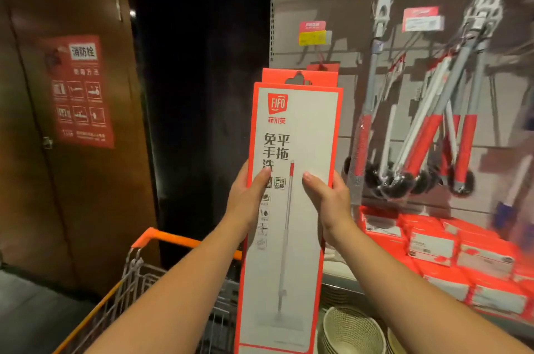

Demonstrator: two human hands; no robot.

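A tall red-and-white mop box (291,209) stands upright, gripped at its edges by the left hand (248,195) and the right hand (329,200), thumbs across its front. Another box (300,78) hangs just behind it. Mops (416,134) hang to the right above stacked red packs (462,255). A cart (150,275) sits lower left.

Body in view: two arms only. Left forearm (173,290), right forearm (419,290): bare along whole visible length, smooth, tapering toward wrists. Left hand (248,195), right hand (329,197): bare. Thumbnails (266,171) short, rounded, trimmed close. Knuckle creases visible on thumbs (313,184). Wide-angle lens stretches forearms near bottom edge. Finer detail too blurred to log.
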